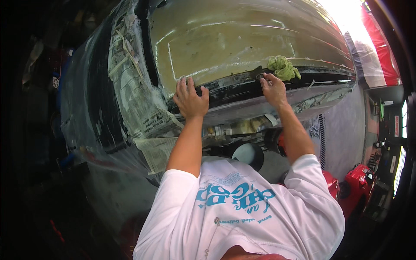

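Note:
My left hand (190, 99) rests on the near edge of a yellowish car roof panel (208, 43), its fingers stretched out and apart, holding nothing. In my right hand (274, 91) the thumb and fingers pinch a small dark scraper (258, 73). Its blade meets the black strip (229, 82) along the panel's edge; my fingers partly hide the handle. Just beyond that hand, a crumpled yellow-green cloth (283, 68) lies on the edge of the panel.
Newspaper masking (134, 95) and clear plastic sheeting (86, 91) cover the car to the left. More masking paper (247, 125) hangs below the black strip. A dark round container (247, 155) stands below my arms. Red equipment (359, 184) sits on the floor at right.

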A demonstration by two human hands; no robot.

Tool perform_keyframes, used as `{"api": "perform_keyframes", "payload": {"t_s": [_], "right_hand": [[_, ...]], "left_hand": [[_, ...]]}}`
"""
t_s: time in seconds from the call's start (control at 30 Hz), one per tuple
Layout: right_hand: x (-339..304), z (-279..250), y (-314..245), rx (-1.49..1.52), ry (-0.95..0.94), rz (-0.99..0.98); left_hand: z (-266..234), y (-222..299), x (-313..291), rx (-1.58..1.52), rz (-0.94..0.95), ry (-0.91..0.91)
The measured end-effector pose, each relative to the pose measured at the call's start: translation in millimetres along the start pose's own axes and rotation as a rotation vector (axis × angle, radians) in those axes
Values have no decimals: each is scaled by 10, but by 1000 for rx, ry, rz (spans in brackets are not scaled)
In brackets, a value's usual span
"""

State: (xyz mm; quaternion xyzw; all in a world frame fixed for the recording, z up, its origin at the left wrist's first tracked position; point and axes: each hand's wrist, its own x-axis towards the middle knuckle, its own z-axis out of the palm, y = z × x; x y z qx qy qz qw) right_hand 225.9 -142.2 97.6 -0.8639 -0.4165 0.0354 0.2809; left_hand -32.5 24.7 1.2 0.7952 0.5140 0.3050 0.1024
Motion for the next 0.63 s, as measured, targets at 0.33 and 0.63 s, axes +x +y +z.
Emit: {"api": "perform_keyframes", "payload": {"t_s": [0.33, 0.63], "right_hand": [[70, -273, -153, 255, -241, 250], [80, -591, 71, 250, -208, 145]], "left_hand": [[-32, -20, 43, 13, -36, -78], [-29, -20, 25, -3, -35, -73]]}}
